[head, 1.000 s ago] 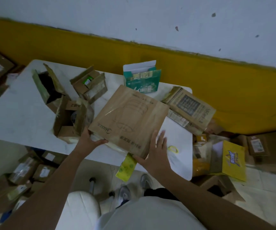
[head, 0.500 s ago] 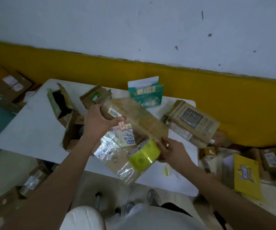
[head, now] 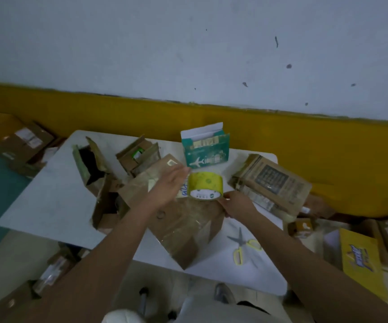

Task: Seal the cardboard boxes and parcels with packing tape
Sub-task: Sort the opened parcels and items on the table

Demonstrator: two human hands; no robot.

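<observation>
A flat brown cardboard parcel [head: 183, 229], shiny with clear film, lay on a white table [head: 48, 201] at the centre of the frame. A yellow roll of packing tape [head: 206, 185] stood on edge at the parcel's far end. The left hand [head: 168, 188] rested over the parcel just left of the roll, fingers straight and together. The right hand [head: 237, 204] pinched the roll's lower right rim. Yellow-handled scissors [head: 244, 247] lay to the lower right of the parcel. An open teal box [head: 206, 151] stood behind the roll.

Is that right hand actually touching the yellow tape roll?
Touching. The head view shows the right hand pinching the yellow tape roll at its lower right rim.
</observation>
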